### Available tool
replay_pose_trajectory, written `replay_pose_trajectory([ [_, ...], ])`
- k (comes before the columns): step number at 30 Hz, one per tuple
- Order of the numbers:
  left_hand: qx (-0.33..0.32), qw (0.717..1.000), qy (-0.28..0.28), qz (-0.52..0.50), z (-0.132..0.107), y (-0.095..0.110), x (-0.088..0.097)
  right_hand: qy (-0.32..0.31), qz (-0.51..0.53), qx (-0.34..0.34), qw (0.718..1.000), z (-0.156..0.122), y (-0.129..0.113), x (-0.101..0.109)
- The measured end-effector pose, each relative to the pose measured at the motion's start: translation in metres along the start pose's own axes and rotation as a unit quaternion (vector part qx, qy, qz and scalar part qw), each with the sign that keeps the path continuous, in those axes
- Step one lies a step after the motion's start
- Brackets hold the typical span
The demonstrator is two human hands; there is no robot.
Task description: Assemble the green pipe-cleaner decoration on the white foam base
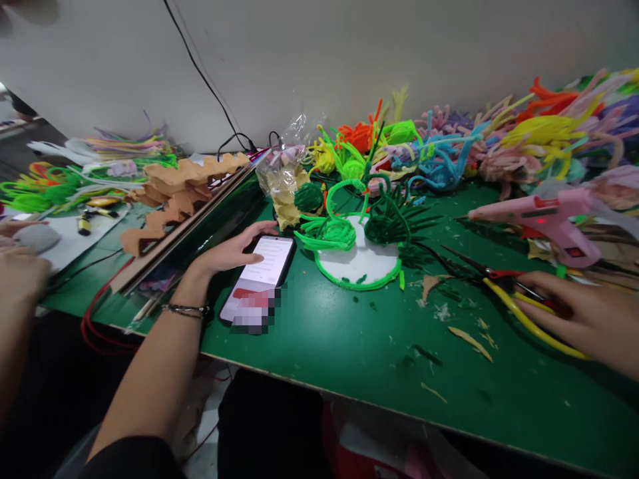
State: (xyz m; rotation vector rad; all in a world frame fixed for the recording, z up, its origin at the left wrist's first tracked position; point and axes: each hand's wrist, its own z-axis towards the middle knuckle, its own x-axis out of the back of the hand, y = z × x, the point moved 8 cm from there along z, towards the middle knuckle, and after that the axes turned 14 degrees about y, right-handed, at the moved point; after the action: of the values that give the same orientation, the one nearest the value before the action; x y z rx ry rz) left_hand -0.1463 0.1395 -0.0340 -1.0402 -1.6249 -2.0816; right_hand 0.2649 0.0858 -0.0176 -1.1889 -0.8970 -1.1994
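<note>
My left hand (232, 249) lies with fingers spread along the left edge of a smartphone (259, 279), thumb over its lit screen. The phone lies flat on the green table (349, 346). A bracelet circles that wrist. My right hand (594, 319) rests at the right with fingers stretched out flat over a tool's yellow handles (524, 319) and red-handled scissors (479, 269). Between the hands sits a white disc ringed with bright green pipe cleaner (359, 263), with dark green pipe cleaner loops (394, 219) on it.
A pink glue gun (549, 219) stands behind my right hand. Coloured pipe cleaners (499, 140) are heaped along the wall. A plastic bag (284, 179) and brown felt cut-outs (174, 193) lie left of centre. Another person's hand (20, 273) is at the far left. Scraps litter the table.
</note>
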Motion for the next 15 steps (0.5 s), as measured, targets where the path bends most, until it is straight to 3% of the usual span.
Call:
replay_pose_trajectory([
  [12, 0.007, 1.0, -0.023, 0.018, -0.0032, -0.0011, -0.0005, -0.018, -0.014, -0.011, 1.0, 0.0008, 0.002, -0.0041],
  [15, 0.012, 0.997, -0.017, 0.081, -0.0049, 0.0042, -0.0031, -0.02, -0.009, -0.009, 1.0, 0.0001, 0.0009, -0.003],
])
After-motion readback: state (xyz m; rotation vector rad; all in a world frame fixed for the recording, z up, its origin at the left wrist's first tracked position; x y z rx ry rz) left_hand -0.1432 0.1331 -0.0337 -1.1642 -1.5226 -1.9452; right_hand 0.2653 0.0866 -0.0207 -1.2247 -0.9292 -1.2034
